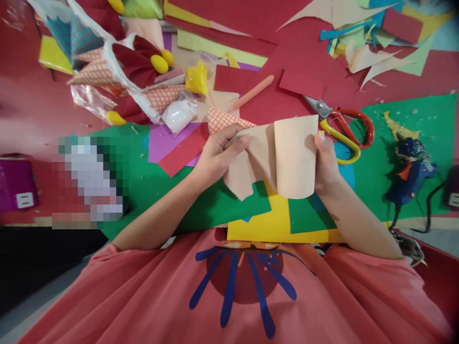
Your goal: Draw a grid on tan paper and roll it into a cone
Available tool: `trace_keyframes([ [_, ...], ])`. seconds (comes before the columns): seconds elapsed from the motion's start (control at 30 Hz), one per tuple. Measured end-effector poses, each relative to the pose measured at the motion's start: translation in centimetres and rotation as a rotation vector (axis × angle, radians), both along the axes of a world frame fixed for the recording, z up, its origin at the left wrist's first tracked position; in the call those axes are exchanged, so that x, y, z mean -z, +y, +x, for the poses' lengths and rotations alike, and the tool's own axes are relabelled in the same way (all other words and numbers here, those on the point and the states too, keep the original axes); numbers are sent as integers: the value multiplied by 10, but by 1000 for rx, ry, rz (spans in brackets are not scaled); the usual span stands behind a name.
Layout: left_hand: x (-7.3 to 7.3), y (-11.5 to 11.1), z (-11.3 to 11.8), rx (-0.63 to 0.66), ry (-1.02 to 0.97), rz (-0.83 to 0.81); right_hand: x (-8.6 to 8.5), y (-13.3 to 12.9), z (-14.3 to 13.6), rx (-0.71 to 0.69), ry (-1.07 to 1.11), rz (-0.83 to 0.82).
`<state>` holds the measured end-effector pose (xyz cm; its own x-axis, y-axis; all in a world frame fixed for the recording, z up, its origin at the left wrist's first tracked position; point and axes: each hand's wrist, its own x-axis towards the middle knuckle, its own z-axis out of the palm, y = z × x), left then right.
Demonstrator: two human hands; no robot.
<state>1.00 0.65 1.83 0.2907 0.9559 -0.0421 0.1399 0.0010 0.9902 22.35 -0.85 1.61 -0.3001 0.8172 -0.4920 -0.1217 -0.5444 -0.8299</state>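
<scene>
A piece of cream paper [296,157] is held up between my two hands. Its right part curves round like an open tube, while the left part hangs down with a jagged lower edge. My left hand [219,155] pinches the left part between thumb and fingers. At the curved right edge, my right hand [327,162] grips with the thumb in front; its other fingers are hidden behind the paper. An orange-checked paper piece [227,120] lies just beyond my left hand. Scissors [344,124] with red and yellow handles rest beyond my right hand.
A blue glue gun [412,179] with a cord lies at the right on green paper [380,191]. Checked cones [96,74] with dark red pleated paper are at the back left. Paper scraps [376,57] lie at the back right. An orange stick [254,92] lies ahead.
</scene>
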Motion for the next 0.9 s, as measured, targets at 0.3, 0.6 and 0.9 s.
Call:
trace_keyframes([
  [0.3,4,3,2,-35,43,59,1,6,1,60,-153,109],
  [0.6,-3,1,5,41,118,100,8,2,-1,18,-132,143],
  [0.9,4,-7,8,-73,170,167,-1,-6,-14,161,-118,88],
])
